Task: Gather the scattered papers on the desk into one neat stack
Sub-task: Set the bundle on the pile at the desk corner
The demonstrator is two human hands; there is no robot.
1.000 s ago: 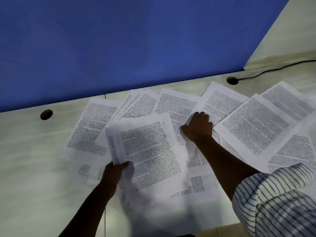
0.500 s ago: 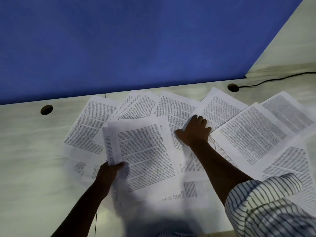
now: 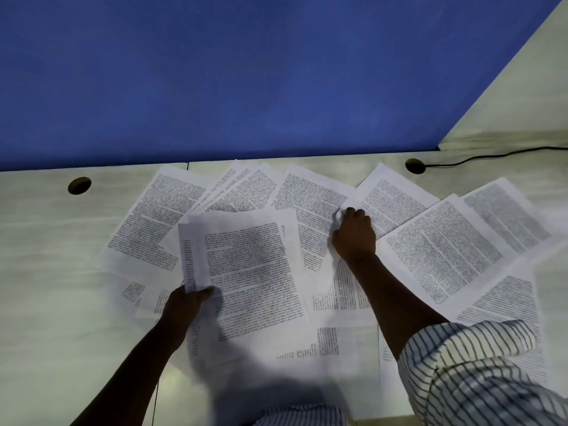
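Stack (image 3: 252, 272) is gripped by the left hand (image 3: 184, 302); the right hand (image 3: 353, 238) pinches a sheet (image 3: 396, 201) just right of it, toward the back edge of the desk (image 3: 46, 272).

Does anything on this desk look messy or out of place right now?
Yes. Papers lie fanned across the desk at different angles, overlapping. The bundle gripped by the left hand has uneven edges, and the right hand pinches up the corner of one sheet.

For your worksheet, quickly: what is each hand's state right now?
Left hand: closed, gripping a bundle of papers by its left edge.
Right hand: closed, fingers curled, pinching a sheet at its corner.
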